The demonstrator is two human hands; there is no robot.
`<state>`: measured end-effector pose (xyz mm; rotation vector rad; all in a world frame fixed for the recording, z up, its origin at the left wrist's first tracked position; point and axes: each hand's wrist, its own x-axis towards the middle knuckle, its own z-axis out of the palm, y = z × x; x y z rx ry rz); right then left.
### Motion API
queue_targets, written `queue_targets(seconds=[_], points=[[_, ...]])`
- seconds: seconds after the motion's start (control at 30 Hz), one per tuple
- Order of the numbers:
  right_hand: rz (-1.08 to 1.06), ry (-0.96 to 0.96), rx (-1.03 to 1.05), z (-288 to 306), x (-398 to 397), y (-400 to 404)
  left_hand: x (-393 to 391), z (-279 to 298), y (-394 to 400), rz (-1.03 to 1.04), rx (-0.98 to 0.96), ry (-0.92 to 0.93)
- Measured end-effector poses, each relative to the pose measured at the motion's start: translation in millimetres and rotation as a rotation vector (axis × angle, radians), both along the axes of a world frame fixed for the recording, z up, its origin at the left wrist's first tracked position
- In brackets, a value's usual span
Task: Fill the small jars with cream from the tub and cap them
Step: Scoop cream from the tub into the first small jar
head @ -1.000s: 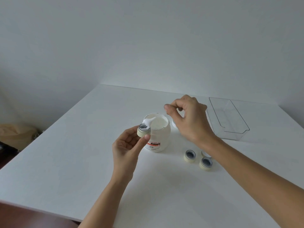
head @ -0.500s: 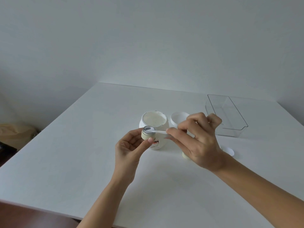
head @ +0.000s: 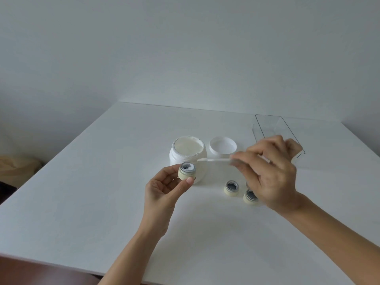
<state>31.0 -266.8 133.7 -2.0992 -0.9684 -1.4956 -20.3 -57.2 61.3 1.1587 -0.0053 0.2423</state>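
My left hand pinches a small cream-coloured jar between thumb and fingers, just in front of the open white cream tub. White cream shows inside the jar's mouth. My right hand grips a thin white spatula, whose tip hovers level just right of the held jar. Two more small open jars stand on the table below my right hand. The tub's white lid lies upside down to the right of the tub.
A clear plastic tray sits at the back right, partly behind my right hand. The white table ends near the bottom of the view, with a dark floor beyond its left corner.
My right hand carried the spatula from the tub to the held jar, put cream in it, then drew back to the right. The two standing jars show again.
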Motion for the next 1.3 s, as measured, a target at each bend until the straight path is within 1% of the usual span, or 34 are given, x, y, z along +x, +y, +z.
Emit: queue_targets(seconds=[0.1, 0.17, 0.27, 0.43, 0.5, 0.6, 0.67, 0.77, 0.83, 1.13, 1.3], points=[[-0.025, 0.168, 0.097, 10, 14, 8, 1, 0, -1, -0.019, 0.029, 0.006], [-0.059, 0.285, 0.062, 19, 24, 19, 0, 0, -2, -0.048, 0.031, 0.012], [-0.117, 0.387, -0.099, 29, 41, 41, -1, 1, -3, -0.095, 0.021, 0.014], [-0.255, 0.45, -0.502, 32, 67, 79, -3, 2, -4, -0.143, 0.021, 0.02], [-0.265, 0.484, -0.598, 30, 71, 87, -3, 2, -5, -0.152, 0.025, 0.023], [-0.264, 0.605, -0.66, 28, 73, 94, -3, 1, -6, -0.155, 0.038, 0.034], [-0.265, 0.738, -0.63, 28, 74, 96, -3, 1, -6, -0.161, 0.054, 0.042], [-0.251, 0.939, -0.521, 33, 76, 92, -3, 2, -7, -0.165, 0.069, 0.047], [-0.24, 1.033, -0.435, 36, 77, 88, -4, 2, -7, -0.158, 0.078, 0.055], [-0.231, 1.306, -0.018, 37, 79, 61, -4, 2, -7, -0.128, 0.134, 0.066], [-0.14, 1.437, 0.168, 32, 80, 51, -3, 0, -7, -0.093, 0.14, 0.041]])
